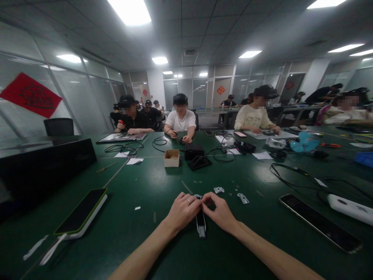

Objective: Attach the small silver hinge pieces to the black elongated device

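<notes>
My left hand (183, 211) and my right hand (220, 212) meet at the table's middle front, both pinched on the far end of a small black and silver device (200, 222) that lies on the green table (140, 241). Its silver end points toward me. Just beyond my fingers lie two small white metal brackets (218, 190) (243, 198) and a few tiny screws (233, 192). What my fingertips grip at the device's far end is hidden by the fingers.
A phone on a white power bank (81, 214) lies at left. Another phone (319, 223) and a white device (349, 208) lie at right. A small cardboard box (171, 158), black boxes and cables sit mid-table. Several people work across the table.
</notes>
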A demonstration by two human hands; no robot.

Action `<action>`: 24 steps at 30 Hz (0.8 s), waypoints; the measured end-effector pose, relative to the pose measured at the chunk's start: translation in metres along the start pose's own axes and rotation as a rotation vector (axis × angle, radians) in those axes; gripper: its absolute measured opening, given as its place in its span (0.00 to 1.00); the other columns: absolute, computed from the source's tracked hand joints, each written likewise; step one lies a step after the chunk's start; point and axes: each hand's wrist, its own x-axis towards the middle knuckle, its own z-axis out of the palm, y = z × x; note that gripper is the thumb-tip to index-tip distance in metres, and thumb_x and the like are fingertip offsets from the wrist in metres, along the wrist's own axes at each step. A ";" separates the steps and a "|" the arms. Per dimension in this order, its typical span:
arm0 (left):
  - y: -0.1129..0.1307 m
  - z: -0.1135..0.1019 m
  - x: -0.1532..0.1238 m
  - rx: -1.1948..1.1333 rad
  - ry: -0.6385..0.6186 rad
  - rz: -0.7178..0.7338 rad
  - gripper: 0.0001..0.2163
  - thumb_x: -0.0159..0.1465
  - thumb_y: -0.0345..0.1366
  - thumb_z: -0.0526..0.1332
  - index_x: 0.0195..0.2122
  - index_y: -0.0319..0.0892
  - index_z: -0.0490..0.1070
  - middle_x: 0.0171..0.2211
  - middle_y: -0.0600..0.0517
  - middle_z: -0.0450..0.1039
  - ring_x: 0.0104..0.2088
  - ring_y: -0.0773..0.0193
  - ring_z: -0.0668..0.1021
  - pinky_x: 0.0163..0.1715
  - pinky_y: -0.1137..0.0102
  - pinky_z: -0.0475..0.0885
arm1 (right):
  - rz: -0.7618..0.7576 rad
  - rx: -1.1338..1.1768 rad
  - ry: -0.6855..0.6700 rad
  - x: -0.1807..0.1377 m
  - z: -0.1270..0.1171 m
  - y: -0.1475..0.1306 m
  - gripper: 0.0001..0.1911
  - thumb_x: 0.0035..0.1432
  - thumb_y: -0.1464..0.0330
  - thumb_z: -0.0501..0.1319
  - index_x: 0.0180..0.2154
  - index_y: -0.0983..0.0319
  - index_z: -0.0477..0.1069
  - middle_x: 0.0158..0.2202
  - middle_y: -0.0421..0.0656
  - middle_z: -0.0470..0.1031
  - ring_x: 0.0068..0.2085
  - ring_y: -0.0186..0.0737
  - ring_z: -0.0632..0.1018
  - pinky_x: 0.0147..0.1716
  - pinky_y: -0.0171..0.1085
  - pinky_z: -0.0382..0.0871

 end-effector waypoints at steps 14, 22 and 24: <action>-0.045 0.011 -0.009 -0.237 0.067 -0.477 0.05 0.60 0.31 0.58 0.36 0.43 0.71 0.33 0.53 0.74 0.35 0.62 0.75 0.36 0.69 0.69 | 0.043 -0.362 -0.056 0.009 -0.016 0.028 0.10 0.59 0.67 0.54 0.41 0.62 0.69 0.40 0.47 0.72 0.43 0.44 0.72 0.42 0.43 0.68; -0.042 0.017 -0.010 -0.325 -0.027 -0.457 0.07 0.61 0.33 0.58 0.39 0.43 0.72 0.36 0.53 0.75 0.35 0.63 0.76 0.36 0.70 0.69 | 0.035 -0.440 -0.136 0.009 -0.012 0.029 0.10 0.60 0.69 0.54 0.40 0.63 0.71 0.41 0.46 0.73 0.44 0.42 0.72 0.45 0.43 0.66; -0.042 0.017 -0.010 -0.332 -0.038 -0.447 0.07 0.61 0.33 0.57 0.40 0.43 0.73 0.36 0.53 0.75 0.36 0.62 0.76 0.37 0.70 0.69 | 0.041 -0.434 -0.151 0.009 -0.013 0.029 0.10 0.61 0.69 0.53 0.40 0.63 0.71 0.41 0.46 0.73 0.44 0.42 0.72 0.45 0.43 0.66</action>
